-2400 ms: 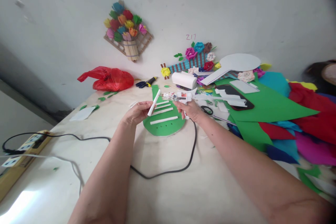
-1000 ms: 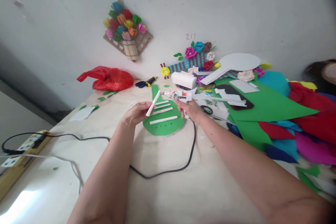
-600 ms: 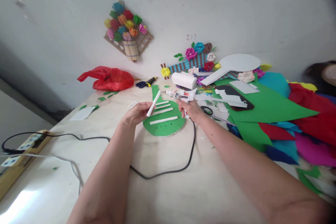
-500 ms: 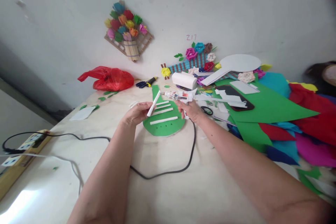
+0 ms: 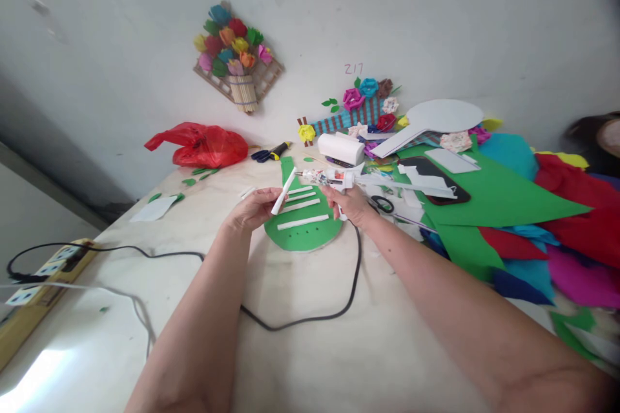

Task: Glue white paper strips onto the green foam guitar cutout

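My left hand [image 5: 252, 208] pinches a white paper strip [image 5: 284, 190], held tilted above the table. My right hand [image 5: 352, 203] grips a glue gun [image 5: 327, 176] whose nozzle points left at the strip's upper end. Under both hands lies a green guitar-shaped cutout [image 5: 303, 222] with three white strips stuck across it. The gun's black cord [image 5: 339, 300] loops over the table towards me.
A power strip [image 5: 36, 277] sits at the left edge with cables. A red plastic bag [image 5: 203, 145], dark scissors [image 5: 268, 153], a white roll [image 5: 340, 148] and paper flowers lie at the back. Coloured paper sheets [image 5: 494, 197] pile up on the right. Another person's head shows far right.
Almost nothing has moved. The glue gun's nozzle stays at the top of the strip, with only slight shifts of my right hand.
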Demonstrator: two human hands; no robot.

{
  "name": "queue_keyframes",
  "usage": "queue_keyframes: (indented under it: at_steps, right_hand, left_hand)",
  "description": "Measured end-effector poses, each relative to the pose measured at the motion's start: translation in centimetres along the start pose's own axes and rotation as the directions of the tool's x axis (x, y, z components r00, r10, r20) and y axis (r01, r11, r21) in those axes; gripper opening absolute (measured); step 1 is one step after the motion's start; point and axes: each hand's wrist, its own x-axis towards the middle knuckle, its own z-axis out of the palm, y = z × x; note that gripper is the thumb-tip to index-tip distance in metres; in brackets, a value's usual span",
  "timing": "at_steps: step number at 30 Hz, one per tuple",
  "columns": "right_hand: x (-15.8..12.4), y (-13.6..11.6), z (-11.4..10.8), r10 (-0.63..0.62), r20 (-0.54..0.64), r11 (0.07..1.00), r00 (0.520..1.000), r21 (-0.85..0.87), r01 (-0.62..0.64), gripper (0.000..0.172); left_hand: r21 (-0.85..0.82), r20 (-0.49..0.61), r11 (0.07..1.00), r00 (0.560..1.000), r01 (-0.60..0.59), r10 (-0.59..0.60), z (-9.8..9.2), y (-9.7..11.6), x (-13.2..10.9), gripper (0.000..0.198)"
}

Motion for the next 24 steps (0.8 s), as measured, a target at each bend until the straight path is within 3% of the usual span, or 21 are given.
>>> queue_keyframes:
  at_steps: [13, 24]
  right_hand:
    - [-0.7, -1.0, 0.8, 0.028, 0.119, 0.998, 0.993, -0.066, -0.020, 0.036]
    - [-0.8, -0.7, 1.1, 0.021, 0.121, 0.996, 0.992, -0.092, -0.010, 0.027]
  left_hand:
    - [-0.054, 0.003, 0.998, 1.000, -0.022, 0.022, -0.4, -0.2, 0.5, 0.010]
    - [-0.047, -0.024, 0.999, 1.000, -0.019, 0.018, -0.4, -0.2, 0.4, 0.012]
